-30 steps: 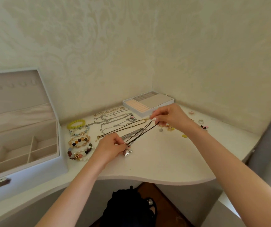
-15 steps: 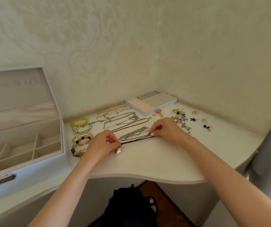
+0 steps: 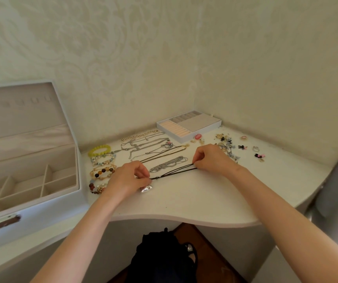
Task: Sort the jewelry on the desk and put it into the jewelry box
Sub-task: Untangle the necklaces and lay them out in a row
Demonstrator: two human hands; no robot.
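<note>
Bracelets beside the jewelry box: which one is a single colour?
The yellow-green bead bracelet, farthest back in the column. The other bracelets in front of it all mix bead colours.

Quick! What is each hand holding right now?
Left hand: pinching one end of the black cord necklace, by its silver pendant.
Right hand: pinching the necklace's other end.

One view only: head-worn wide-angle camera, looking forward and down at the table (image 3: 204, 201) from close range, facing the wall corner (image 3: 195, 68) at 12 o'clock. The jewelry box (image 3: 45, 213) is sitting at 9 o'clock. The left hand (image 3: 129, 180) and right hand (image 3: 211, 160) are extending in from 6 o'clock.
</note>
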